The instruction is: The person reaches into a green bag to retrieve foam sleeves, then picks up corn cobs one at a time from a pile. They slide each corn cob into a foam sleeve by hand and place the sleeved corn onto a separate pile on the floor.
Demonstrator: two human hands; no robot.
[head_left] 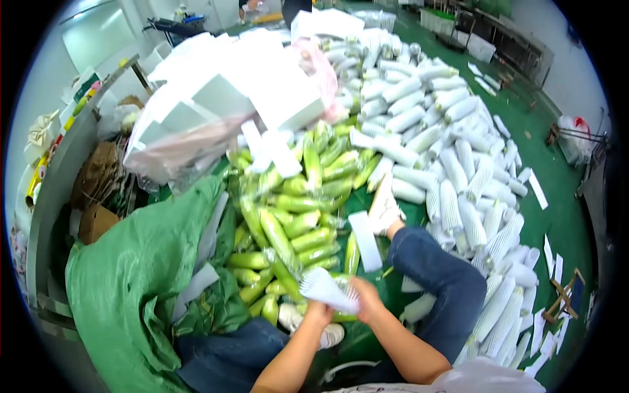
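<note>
Between my legs, a white foam net sleeve [322, 287] is stretched between my two hands, low over the pile. My left hand [318, 312] is closed on its lower edge. My right hand [367, 299] grips its right end, fingers wrapped round it. Whether a vegetable is inside the sleeve I cannot tell. Just beyond lies a heap of long green vegetables [278, 236], wrapped in clear film. A flat white foam sleeve [365, 241] lies ahead of my right hand, near my right foot.
Sleeved vegetables [452, 183] form a large pile on the right. Bundled white foam [223, 98] in a pinkish bag stands behind the green heap. A green sack [137, 262] bulges at left. Foam scraps and a small folding stool [567, 296] are at far right. Another person stands at the back.
</note>
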